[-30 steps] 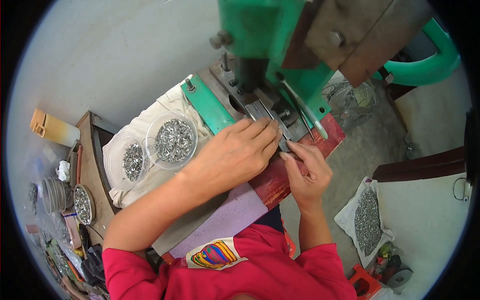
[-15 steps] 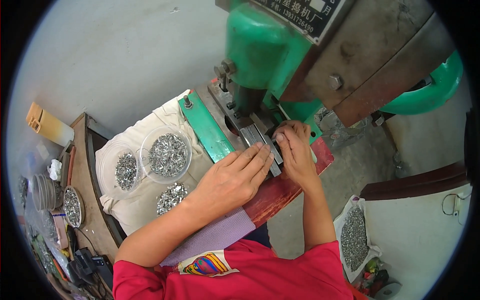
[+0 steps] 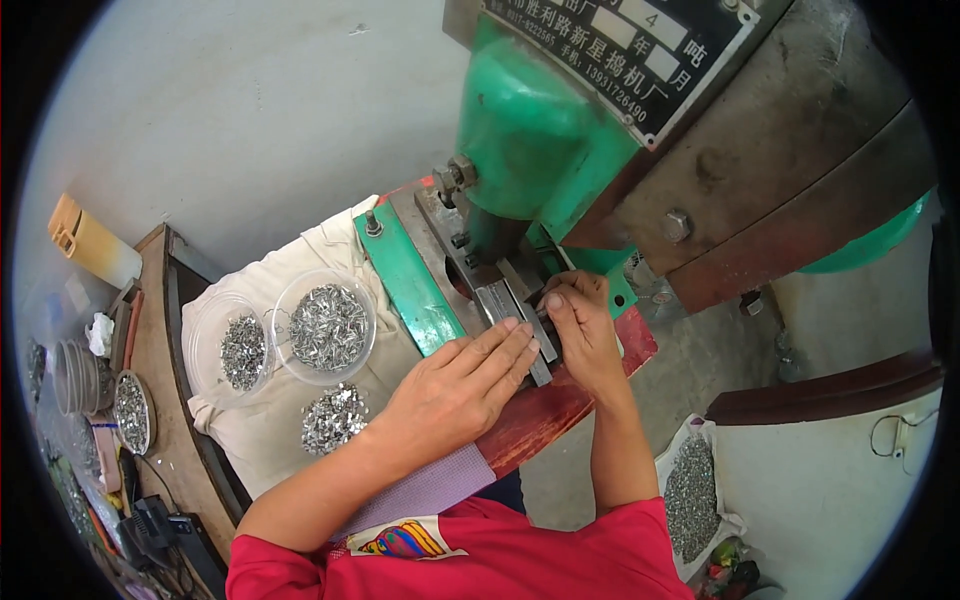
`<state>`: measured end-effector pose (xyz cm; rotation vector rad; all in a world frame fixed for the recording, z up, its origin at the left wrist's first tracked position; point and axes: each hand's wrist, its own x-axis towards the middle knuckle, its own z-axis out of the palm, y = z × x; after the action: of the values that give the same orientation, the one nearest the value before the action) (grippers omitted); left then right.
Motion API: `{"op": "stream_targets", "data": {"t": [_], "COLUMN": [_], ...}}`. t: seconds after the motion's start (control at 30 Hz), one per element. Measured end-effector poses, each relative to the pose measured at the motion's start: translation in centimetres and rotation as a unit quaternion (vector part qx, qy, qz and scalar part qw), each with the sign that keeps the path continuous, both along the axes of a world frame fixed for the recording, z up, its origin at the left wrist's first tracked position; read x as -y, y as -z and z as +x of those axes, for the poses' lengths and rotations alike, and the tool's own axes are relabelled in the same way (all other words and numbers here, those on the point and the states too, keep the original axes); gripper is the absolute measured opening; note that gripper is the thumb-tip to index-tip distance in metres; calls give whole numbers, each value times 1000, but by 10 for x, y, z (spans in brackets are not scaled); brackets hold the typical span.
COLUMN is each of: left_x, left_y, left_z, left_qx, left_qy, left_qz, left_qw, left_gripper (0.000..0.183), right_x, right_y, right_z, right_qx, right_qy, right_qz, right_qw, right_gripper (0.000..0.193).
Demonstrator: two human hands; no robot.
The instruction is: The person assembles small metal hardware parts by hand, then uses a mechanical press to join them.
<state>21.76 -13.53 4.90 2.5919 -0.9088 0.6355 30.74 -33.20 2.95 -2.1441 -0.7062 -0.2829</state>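
Note:
A green press (image 3: 525,120) stands before me, with a grooved steel die block (image 3: 518,322) on its bed. My left hand (image 3: 462,375) lies with its fingers stretched and together, their tips resting on the near part of the block. Just right of the block, my right hand (image 3: 583,335) is closed, thumb pressed against bent fingers beside a dark part of the die. What it grips, if anything, is hidden by the fingers. To the left sit a clear tub of small shiny metal pieces (image 3: 326,328) and a second tub (image 3: 228,350) of similar pieces.
A loose pile of metal bits (image 3: 333,417) lies on the beige cloth (image 3: 285,450). A cluttered wooden desk (image 3: 180,420) stands at the left. On the floor to the right is a white sack of metal pieces (image 3: 692,490). A green base plate (image 3: 410,285) flanks the die.
The whole view has tilted upward a little, so more of the press's plate shows. Both hands keep their places at the die block, with only slight finger movement.

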Motion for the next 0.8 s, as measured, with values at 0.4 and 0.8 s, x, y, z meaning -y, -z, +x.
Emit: {"op": "stream_targets", "data": {"t": [0.4, 0.8], "left_x": [-4, 4], "left_y": [16, 33], "left_z": [-5, 3], "left_qx": [-13, -202], "left_qy": [7, -90], "left_qz": [-138, -312], "left_qw": [990, 924], "left_gripper": [50, 107], "right_x": [-3, 102], "right_y": [-13, -98], "right_z": [-13, 33], "right_qx": [-12, 372], "right_qy": [30, 290], "right_qz": [19, 318], "right_qw": [999, 823], "right_gripper": [25, 62]}}
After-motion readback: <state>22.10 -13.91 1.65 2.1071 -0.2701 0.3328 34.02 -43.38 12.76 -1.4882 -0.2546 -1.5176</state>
